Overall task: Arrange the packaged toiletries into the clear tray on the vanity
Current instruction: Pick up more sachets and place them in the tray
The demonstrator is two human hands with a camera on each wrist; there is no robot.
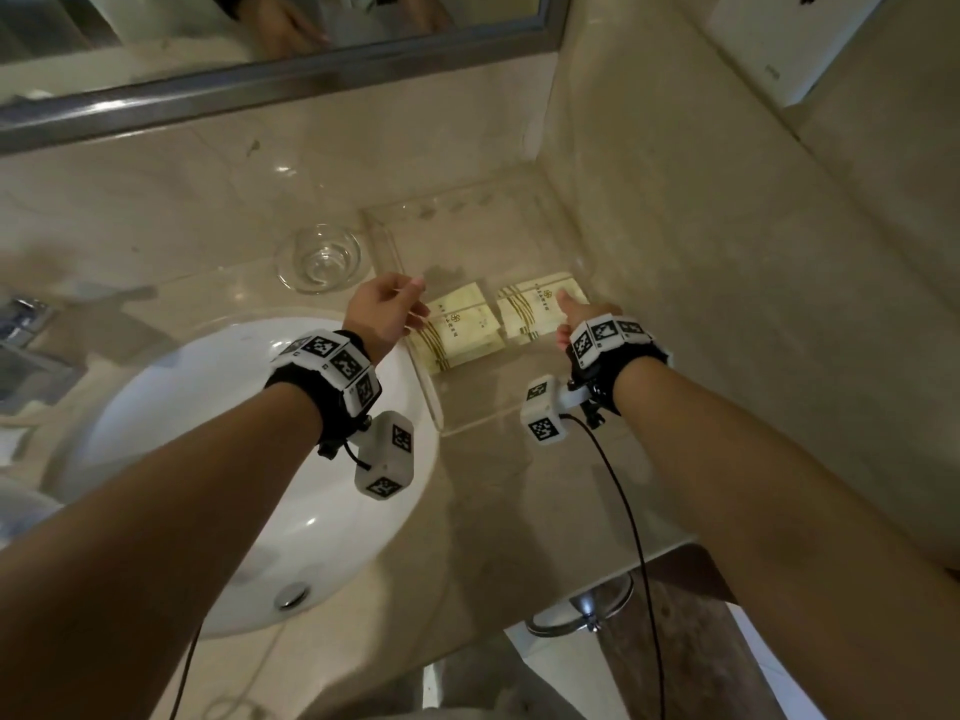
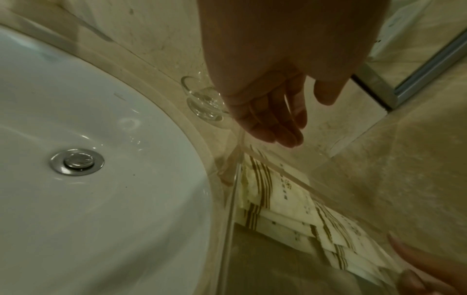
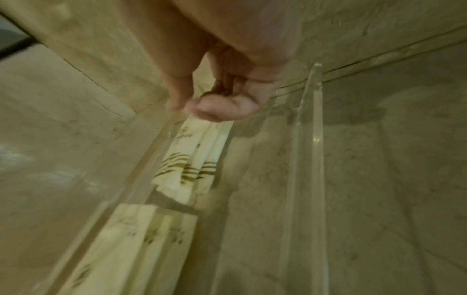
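Clear acrylic tray (image 1: 435,407), two cream packet stacks (image 1: 457,330), left hand (image 1: 384,309) relaxed, right hand (image 1: 574,311) fingers unclear

Head cam top-down; wrist cams close, low; shared: clear tray (image 1: 395,252).

Dim, warm light throughout. Glare spots on the sink (image 1: 291,522) left of the left hand (image 1: 384,314). Wrist views soft and blurred, perhaps from motion; head view bends at edges.

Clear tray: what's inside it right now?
Inside the clear tray lie two stacks of cream toiletry packets, side by side. The right hand covers part of the right stack; lower packets are hidden.
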